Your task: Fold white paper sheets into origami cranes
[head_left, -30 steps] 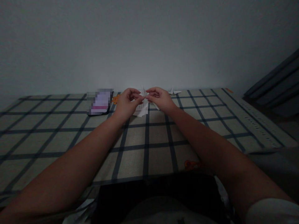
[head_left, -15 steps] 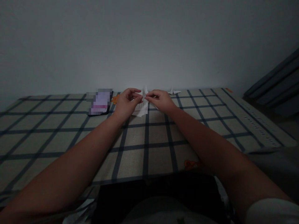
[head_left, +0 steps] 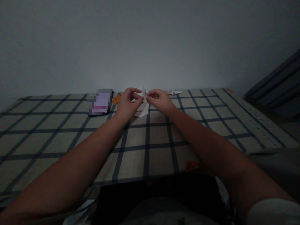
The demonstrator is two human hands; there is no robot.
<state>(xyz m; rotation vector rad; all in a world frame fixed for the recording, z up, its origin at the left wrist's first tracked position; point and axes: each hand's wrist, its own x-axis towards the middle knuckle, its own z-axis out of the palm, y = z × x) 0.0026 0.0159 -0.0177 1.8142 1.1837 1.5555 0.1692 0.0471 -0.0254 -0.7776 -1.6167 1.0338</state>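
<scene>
While both sets of fingertips meet on it, the small white creased piece of paper (head_left: 142,110) sits at the far middle of the grey cloth with dark blue checks (head_left: 150,150), near the pale wall; whether its lower edge rests on the cloth cannot be told. The left hand (head_left: 127,101) and the right hand (head_left: 159,100) are each pinched onto its upper part, fingertips touching. A clean crease here probably calls for lining up the edges first, then pressing lightly and evenly so the thin sheet does not tear. A dark flat phone (head_left: 100,102) lies to the left, and a small white folded paper figure (head_left: 174,92) stands to the right.
</scene>
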